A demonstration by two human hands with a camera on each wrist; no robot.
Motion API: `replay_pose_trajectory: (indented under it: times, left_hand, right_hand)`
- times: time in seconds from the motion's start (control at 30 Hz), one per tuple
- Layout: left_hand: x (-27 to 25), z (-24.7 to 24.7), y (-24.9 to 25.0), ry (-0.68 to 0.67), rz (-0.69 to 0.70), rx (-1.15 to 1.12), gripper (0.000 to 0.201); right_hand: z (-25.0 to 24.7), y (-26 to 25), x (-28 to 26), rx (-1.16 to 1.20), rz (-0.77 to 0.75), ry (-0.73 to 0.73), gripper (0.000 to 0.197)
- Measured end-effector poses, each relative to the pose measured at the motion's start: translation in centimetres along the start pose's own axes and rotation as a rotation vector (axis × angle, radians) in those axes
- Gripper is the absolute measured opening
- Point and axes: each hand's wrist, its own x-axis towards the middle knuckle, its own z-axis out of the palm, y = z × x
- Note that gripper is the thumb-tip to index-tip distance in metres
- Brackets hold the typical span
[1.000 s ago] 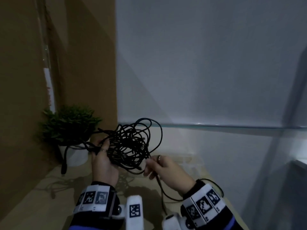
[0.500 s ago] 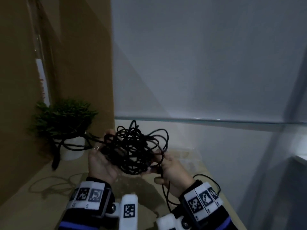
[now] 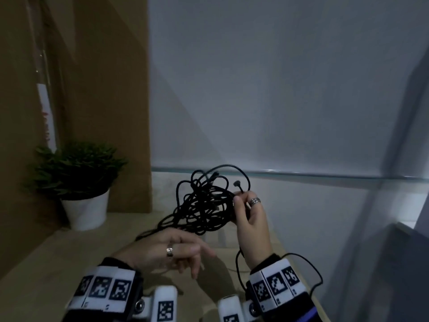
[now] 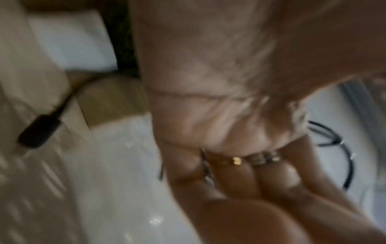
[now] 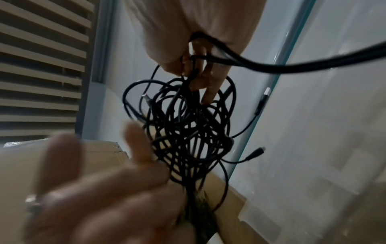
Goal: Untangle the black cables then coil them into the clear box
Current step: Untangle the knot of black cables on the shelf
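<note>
My right hand [image 3: 251, 219] has its fingers curled through the upper side of the black cables [image 3: 204, 205], holding the knotted bundle up in the air above the surface [image 3: 69, 252], with one plug end [image 3: 237, 183] poking up just past my fingertips. My left hand [image 3: 167, 247] sits lower and nearer me with its fingers loosely spread; a few strands trail down toward it, but whether it actually grips any of them I cannot tell, since the wrist views are blurred there. The risk I see is pulling the wrong strand: if I tug that free end while the loops are crossed over it, the knot will probably cinch tighter instead of opening. The trailing strands could also snag on my own wrist gear, and a loose plug might swing into the potted plant [image 3: 79, 180] at the left. The bundle has no clean long axis, though it stretches roughly from my right hand down and leftward toward the left one, its free loops arching up and away from me. I cannot clearly make out the clear box in these views.
</note>
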Motion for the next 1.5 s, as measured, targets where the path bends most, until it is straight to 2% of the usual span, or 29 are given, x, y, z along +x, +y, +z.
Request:
replay_pose_trajectory:
  times: [0.1, 0.13, 0.17, 0.23, 0.27, 0.3, 0.33, 0.37, 0.4, 0.43, 0.53, 0.6, 0.63, 0.7, 0.73, 0.8, 0.87, 0.93, 1.0, 1.1, 1.17, 1.27, 1.37, 1.5]
  left_hand:
    - [0.1, -0.5, 0.4, -0.124, 0.342, -0.337, 0.047]
    - [-0.4, -0.7, 1.1, -0.062, 0.443, -0.512, 0.047]
    - [-0.9, -1.0, 1.9, 0.085, 0.496, -0.654, 0.047]
    - [-0.7, -1.2, 2.0, 0.392, 0.471, -0.812, 0.032]
    - [-0.4, -1.4, 2.0, 0.698, 0.395, -0.682, 0.023]
    - [0.2, -1.7, 1.3, 0.98, 0.26, -0.447, 0.019]
    - [0.8, -1.7, 0.8, 1.098, 0.1, -0.258, 0.021]
    - [1.4, -1.3, 0.3, 1.057, -0.032, -0.149, 0.033]
    - [2.0, -1.1, -0.3, 0.957, -0.114, -0.114, 0.049]
    - [2.3, -1.0, -0.9, 0.878, -0.135, -0.159, 0.059]
    - [2.3, 0.1, -0.7, 0.732, -0.121, -0.331, 0.058]
    - [2.2, 0.6, -0.5, 0.636, -0.044, -0.441, 0.057]
    - [2.1, 0.9, -0.2, 0.623, 0.013, -0.48, 0.053]
    - [2.2, 1.5, 0.3, 0.679, 0.101, -0.497, 0.032]
    - [2.3, 1.8, 0.4, 0.728, 0.127, -0.455, 0.024]
    - [2.5, 2.0, 0.5, 0.809, 0.196, -0.331, 0.025]
    - [2.6, 1.8, 0.4, 0.901, 0.282, -0.165, 0.034]
    - [2.4, 1.6, 0.3, 0.949, 0.349, 0.018, 0.043]
    - [2.3, 1.5, 0.4, 0.968, 0.391, 0.087, 0.05]
    - [2.3, 1.6, 0.6, 0.978, 0.425, 0.1, 0.053]
    - [2.4, 1.7, 0.6, 0.978, 0.419, 0.111, 0.054]
    - [2.3, 1.7, 0.6, 0.981, 0.424, 0.123, 0.054]
    - [2.3, 2.0, 0.8, 0.988, 0.442, 0.123, 0.043]
    - [2.4, 2.2, 1.0, 1.002, 0.448, 0.128, 0.036]
  right_hand:
    - [-0.2, 0.1, 0.1, -0.044, -0.09, -0.055, 0.025]
    - [-0.3, 0.1, 0.2, -0.055, -0.107, -0.072, 0.022]
    - [-0.4, 0.1, 0.3, -0.07, -0.123, -0.093, 0.019]
    - [-0.6, 0.2, 0.5, -0.118, -0.156, -0.147, 0.017]
    - [-0.7, 0.2, 0.6, -0.137, -0.171, -0.175, 0.017]
    - [-0.7, 0.2, 0.6, -0.148, -0.182, -0.199, 0.016]
    - [-0.7, 0.1, 0.5, -0.146, -0.19, -0.214, 0.015]
    - [-0.7, 0.1, 0.5, -0.137, -0.199, -0.224, 0.015]
    - [-0.6, 0.0, 0.5, -0.125, -0.204, -0.227, 0.015]
    - [-0.6, 0.0, 0.5, -0.114, -0.205, -0.223, 0.015]
    - [-0.8, 0.2, 0.7, -0.063, -0.196, -0.192, 0.02]
    - [-0.8, 0.3, 0.8, 0.013, -0.117, -0.19, 0.025]
    - [-0.8, 0.3, 0.9, 0.053, -0.073, -0.193, 0.021]
    - [-1.1, 0.3, 1.2, 0.043, -0.073, -0.185, 0.007]
    - [-1.6, 0.5, 1.4, 0.003, -0.102, -0.169, 0.008]
    - [-2.9, 0.9, 1.8, -0.081, -0.117, -0.129, 0.024]
    - [-3.9, 1.1, 2.0, -0.234, -0.081, -0.135, 0.022]
    - [-4.4, 1.1, 1.9, -0.337, -0.026, -0.213, 0.014]
    - [-4.4, 0.9, 1.8, -0.362, -0.044, -0.254, 0.012]
    - [-4.1, 0.7, 1.8, -0.286, -0.058, -0.237, 0.011]
    - [-3.8, 0.6, 1.6, -0.275, -0.079, -0.188, 0.008]
    - [-3.5, 0.5, 1.3, -0.407, -0.175, -0.058, 0.005]
    - [-3.3, 0.1, 1.0, -0.51, -0.287, 0.069, 0.018]
    - [-3.3, -0.1, 1.0, -0.388, -0.271, 0.013, 0.01]
